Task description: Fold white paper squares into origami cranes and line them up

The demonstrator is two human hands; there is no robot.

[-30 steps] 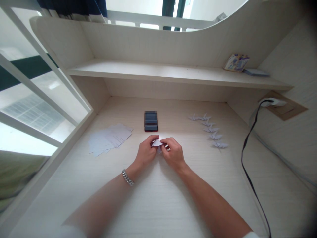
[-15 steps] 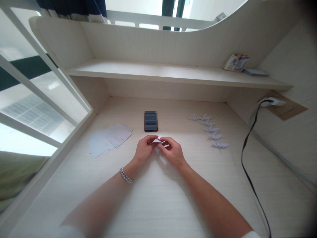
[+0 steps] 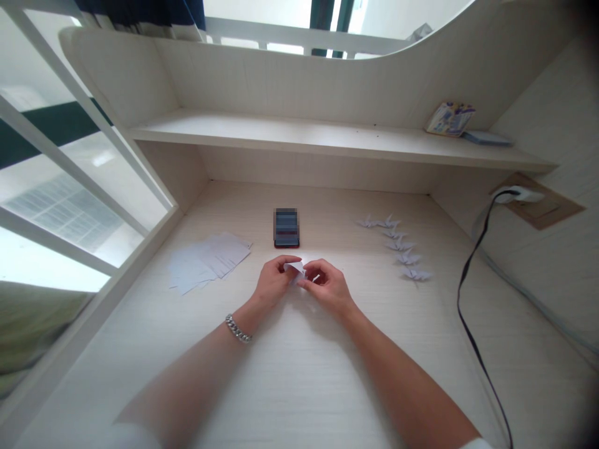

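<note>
Between my hands is a small folded piece of white paper [image 3: 294, 268], held just above the desk. My left hand [image 3: 275, 275] pinches its left side between thumb and fingers. On the other side, the thumb and fingertips of my right hand [image 3: 325, 284] close on its right edge. Fingers hide part of the folds. Beyond my hands lies a phone [image 3: 286, 228] with a blurred screen. Several folded paper cranes [image 3: 406, 257] sit in a curved row to the right. To the left, loose sheets of white paper [image 3: 210, 262] lie spread in an overlapping pile.
A shelf [image 3: 281, 132] spans the back of the desk, bearing a small patterned packet [image 3: 450, 118] and a flat item [image 3: 487, 138]. At right, a black cable [image 3: 461, 312] hangs from a wall socket [image 3: 538, 199]. White railing bars [image 3: 60, 156] flank the left side.
The folded paper has tilted between my fingers, so more of its white face shows. My right fingertips have shifted slightly along its edge. The whole view has moved a little.
</note>
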